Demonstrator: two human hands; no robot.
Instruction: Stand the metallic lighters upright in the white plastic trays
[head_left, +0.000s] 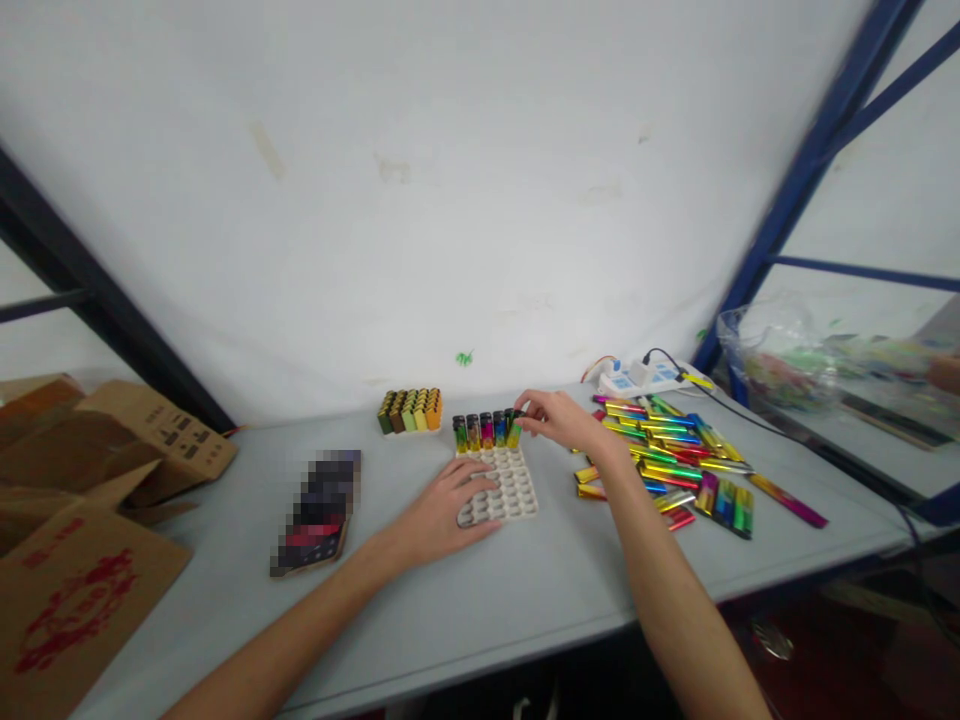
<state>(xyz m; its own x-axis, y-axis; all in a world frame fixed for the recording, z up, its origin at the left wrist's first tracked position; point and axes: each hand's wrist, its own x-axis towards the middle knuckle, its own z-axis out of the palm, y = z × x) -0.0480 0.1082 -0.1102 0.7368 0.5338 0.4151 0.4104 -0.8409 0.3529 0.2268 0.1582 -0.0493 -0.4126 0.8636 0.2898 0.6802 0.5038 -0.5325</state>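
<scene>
A white tray (517,485) with rows of round holes lies on the grey table. Several coloured lighters (487,430) stand upright along its back edge. My left hand (454,505) rests on the tray's left part, fingers spread, holding nothing. At the back right corner, the fingers of my right hand (547,415) are pinched on a green-yellow lighter (514,432) at the end of the row. Behind and to the left stands a full block of lighters (410,411). To the right lies a loose pile of shiny coloured lighters (667,450).
A phone-like object (319,510), partly pixelated, lies on the left. Cardboard boxes (90,590) fill the far left. A power strip (649,378) with cables sits behind the pile. Blue shelf posts and a clear plastic bag (784,350) are at the right.
</scene>
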